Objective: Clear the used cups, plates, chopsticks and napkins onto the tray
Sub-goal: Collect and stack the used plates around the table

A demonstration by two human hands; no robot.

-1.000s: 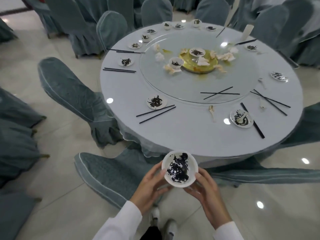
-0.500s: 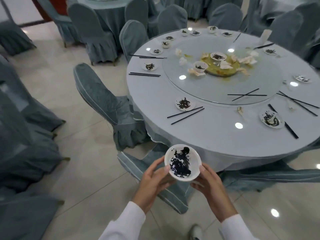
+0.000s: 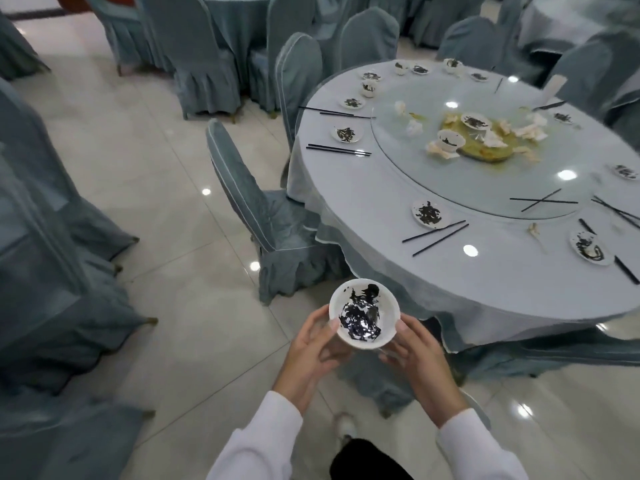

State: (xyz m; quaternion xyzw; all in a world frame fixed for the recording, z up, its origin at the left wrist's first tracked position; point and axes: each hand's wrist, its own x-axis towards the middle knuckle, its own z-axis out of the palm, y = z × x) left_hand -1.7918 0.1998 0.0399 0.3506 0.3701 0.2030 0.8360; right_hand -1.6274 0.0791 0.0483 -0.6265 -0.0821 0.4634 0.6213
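Note:
I hold a white bowl [image 3: 363, 315] smeared with dark residue in front of me, above the floor. My left hand [image 3: 313, 348] grips its left side and my right hand [image 3: 414, 351] grips its right side. To the right stands the round table [image 3: 381, 188] with a glass turntable [image 3: 485, 181]. On it lie several dirty small plates [image 3: 429, 213], black chopsticks [image 3: 436, 233], small cups [image 3: 450, 140] and crumpled napkins [image 3: 530, 128]. No tray is in view.
Grey-covered chairs ring the table; one [image 3: 263, 209] stands just left of it, another lies low beneath my hands. More covered chairs [image 3: 41, 237] fill the left side. Tiled floor [image 3: 145, 161] lies open between them. Other tables stand at the back.
The view has swung to the left and I have stepped away from the table; the table now sits at the right. Both hands still hold the bowl.

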